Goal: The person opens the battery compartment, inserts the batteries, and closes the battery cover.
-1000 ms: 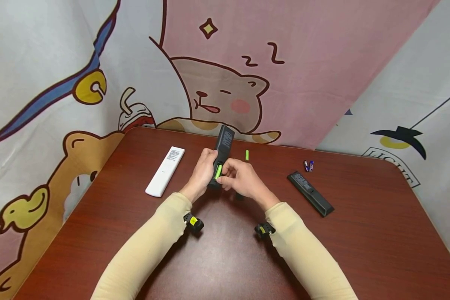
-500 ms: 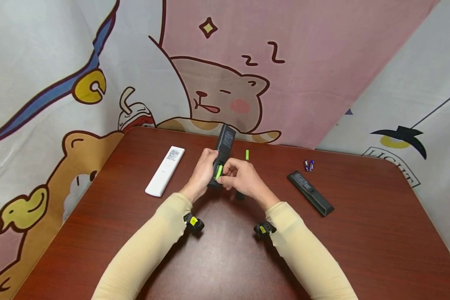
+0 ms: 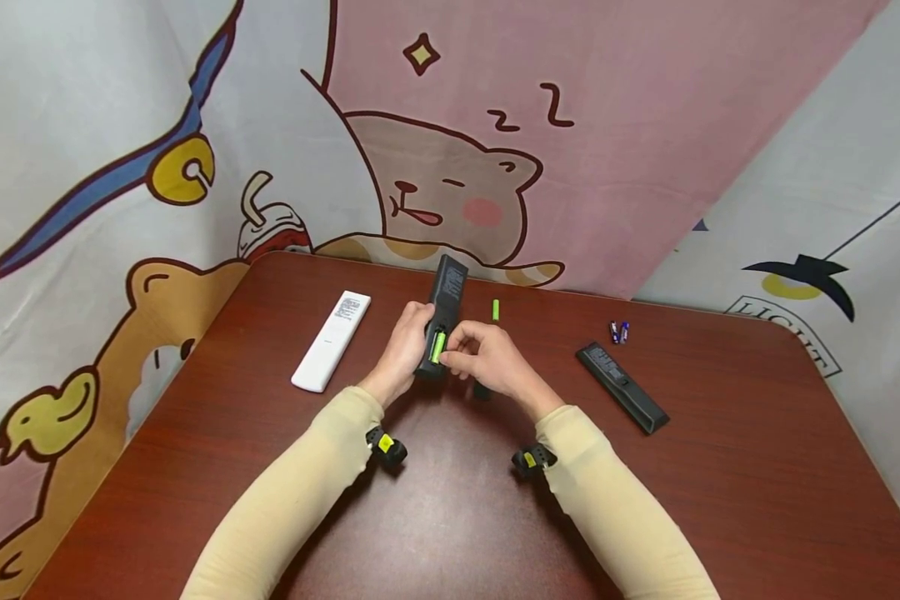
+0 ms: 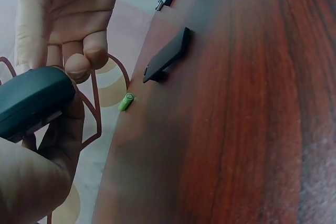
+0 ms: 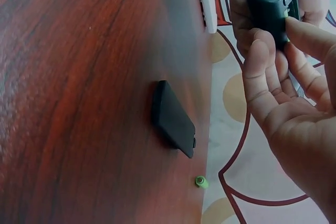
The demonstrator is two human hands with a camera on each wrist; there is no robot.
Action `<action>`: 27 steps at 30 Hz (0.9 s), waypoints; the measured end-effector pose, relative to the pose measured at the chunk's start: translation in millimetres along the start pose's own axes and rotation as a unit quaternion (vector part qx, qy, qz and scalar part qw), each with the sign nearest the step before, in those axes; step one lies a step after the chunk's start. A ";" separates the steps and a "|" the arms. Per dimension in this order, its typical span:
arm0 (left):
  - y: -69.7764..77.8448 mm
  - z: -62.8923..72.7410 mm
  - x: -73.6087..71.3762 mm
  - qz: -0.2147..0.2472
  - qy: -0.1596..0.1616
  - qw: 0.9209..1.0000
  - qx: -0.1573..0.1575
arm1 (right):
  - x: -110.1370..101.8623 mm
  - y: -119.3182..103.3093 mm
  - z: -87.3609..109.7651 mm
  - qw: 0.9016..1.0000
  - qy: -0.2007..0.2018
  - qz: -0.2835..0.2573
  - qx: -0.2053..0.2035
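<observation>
A black remote control (image 3: 450, 287), back side up and tilted, is gripped along its left side by my left hand (image 3: 403, 346). A green battery (image 3: 438, 347) lies in its uncovered battery compartment. My right hand (image 3: 487, 354) is at the compartment, its thumb touching the lower end of the battery and the other fingers loosely bent beside the remote. In the right wrist view the thumb tip overlaps the compartment edge. A second green battery (image 3: 496, 309) lies on the table behind my right hand. The black battery cover (image 5: 172, 120) lies close by, mostly hidden in the head view.
On the left of the brown table (image 3: 217, 433) lies a white remote control (image 3: 332, 342). Another black remote control (image 3: 621, 387) lies to the right, with two blue batteries (image 3: 619, 332) behind it. A printed cloth (image 3: 607, 183) hangs along the table's back edge.
The remote control has dipped slightly toward me in my left hand. My right thumb has shifted a little to the right, showing more of the battery in the compartment.
</observation>
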State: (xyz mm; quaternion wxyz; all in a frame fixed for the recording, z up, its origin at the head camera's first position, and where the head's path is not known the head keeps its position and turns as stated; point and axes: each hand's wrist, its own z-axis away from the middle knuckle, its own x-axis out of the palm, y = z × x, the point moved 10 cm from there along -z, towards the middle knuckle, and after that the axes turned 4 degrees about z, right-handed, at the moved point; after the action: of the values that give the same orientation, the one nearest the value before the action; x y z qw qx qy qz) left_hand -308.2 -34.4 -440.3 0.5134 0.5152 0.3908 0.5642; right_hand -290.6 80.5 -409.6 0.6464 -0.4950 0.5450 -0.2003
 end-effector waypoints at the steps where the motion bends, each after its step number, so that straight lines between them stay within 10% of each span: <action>1: -0.1 0.1 0.0 0.000 -0.001 1.000 -0.001 | 0.0 0.1 -0.1 1.000 0.000 0.000 -0.002; 27: -3.6 -0.1 -0.7 0.075 -0.029 0.996 -0.025 | -17.2 16.1 -4.5 0.999 0.022 0.033 0.032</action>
State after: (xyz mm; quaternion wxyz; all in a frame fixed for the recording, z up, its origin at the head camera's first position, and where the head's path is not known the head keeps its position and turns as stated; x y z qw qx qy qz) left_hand -307.7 -34.6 -444.0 0.4932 0.5467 0.3215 0.5954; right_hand -304.8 99.2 -414.4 0.6557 -0.4512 0.5690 -0.2069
